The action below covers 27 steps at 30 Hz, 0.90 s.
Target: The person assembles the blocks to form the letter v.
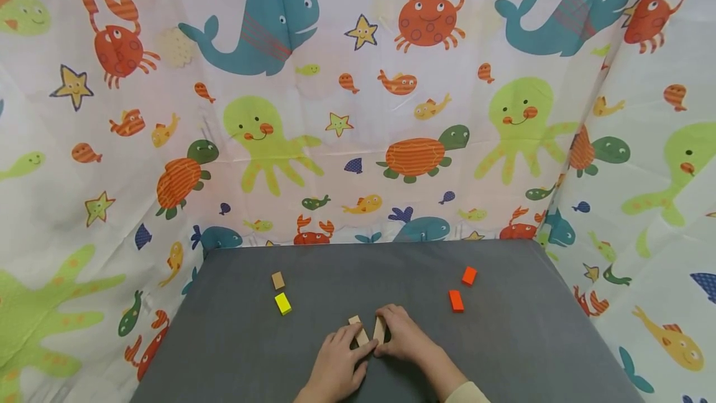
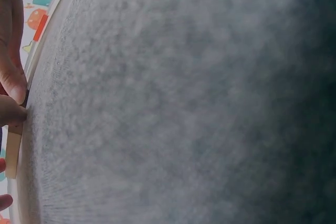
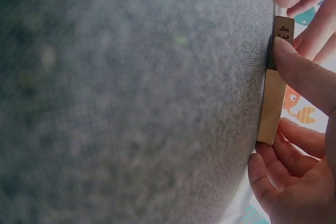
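From the head camera, both hands meet low on the grey table [image 1: 503, 341]. The left hand [image 1: 335, 365] curls its fingertips on a plain wooden block [image 1: 358, 331] that lies slanted just ahead of it. The right hand [image 1: 405, 336] pinches a second wooden block [image 1: 380, 329], which stands on its long edge and leans toward the first; the two blocks are near each other at the hands' end, though I cannot tell whether they touch. A tan block [image 1: 278, 280] and a yellow block [image 1: 283, 303] lie ahead and to the left of the left hand, and two orange blocks [image 1: 462, 288] lie ahead and to the right of the right hand, well apart from it.

The left wrist camera shows mostly blurred grey cloth. At the picture's edge, fingertips [image 2: 11, 85] press against a pale block [image 2: 13, 148], so the grip is only partly visible.

The right wrist camera shows the thumb [image 3: 304, 74] and curled fingers [image 3: 273, 174] clamping the thin block [image 3: 275, 85] on edge against the cloth.

The risk, as I judge it, is the narrow edge: the soft cloth gives little footing, so a loosened pinch or a nudge from the left hand's block could tip it flat or knock both askew.
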Each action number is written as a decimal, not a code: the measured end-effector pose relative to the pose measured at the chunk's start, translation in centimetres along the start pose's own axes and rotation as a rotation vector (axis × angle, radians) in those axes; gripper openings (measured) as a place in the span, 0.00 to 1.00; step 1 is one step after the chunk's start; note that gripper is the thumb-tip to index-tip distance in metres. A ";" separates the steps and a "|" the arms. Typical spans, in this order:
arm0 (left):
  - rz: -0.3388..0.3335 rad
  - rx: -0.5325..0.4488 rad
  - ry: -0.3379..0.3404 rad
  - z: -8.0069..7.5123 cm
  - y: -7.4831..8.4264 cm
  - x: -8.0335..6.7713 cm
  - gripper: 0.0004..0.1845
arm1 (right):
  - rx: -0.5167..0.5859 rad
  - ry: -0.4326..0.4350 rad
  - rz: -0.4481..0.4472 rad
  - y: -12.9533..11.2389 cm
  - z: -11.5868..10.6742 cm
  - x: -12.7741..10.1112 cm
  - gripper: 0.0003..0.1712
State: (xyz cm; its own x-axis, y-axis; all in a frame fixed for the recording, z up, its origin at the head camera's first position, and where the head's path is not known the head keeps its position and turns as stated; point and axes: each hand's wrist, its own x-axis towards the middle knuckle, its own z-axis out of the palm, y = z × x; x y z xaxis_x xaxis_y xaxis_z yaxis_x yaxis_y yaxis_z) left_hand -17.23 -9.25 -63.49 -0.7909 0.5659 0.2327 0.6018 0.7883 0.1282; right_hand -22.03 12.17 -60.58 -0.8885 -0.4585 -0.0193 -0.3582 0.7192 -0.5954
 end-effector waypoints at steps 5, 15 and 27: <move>0.016 0.041 0.016 0.0 0.0 0.2 0.23 | -0.001 0.004 0.000 0.0 -0.1 0.1 0.47; 0.012 0.046 0.008 0.4 -0.2 -0.1 0.25 | -0.005 0.005 -0.006 0.0 0.0 0.1 0.47; 0.008 0.048 -0.009 0.5 -0.1 0.0 0.24 | 0.063 -0.018 -0.013 0.3 -0.8 -0.3 0.46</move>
State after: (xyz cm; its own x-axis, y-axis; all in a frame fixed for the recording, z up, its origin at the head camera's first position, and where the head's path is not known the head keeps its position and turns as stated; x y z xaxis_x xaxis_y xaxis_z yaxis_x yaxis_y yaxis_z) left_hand -17.31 -9.23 -64.01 -0.7870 0.5747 0.2244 0.6025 0.7941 0.0795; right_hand -22.09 12.97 -60.13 -0.8783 -0.4774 -0.0254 -0.3505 0.6792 -0.6448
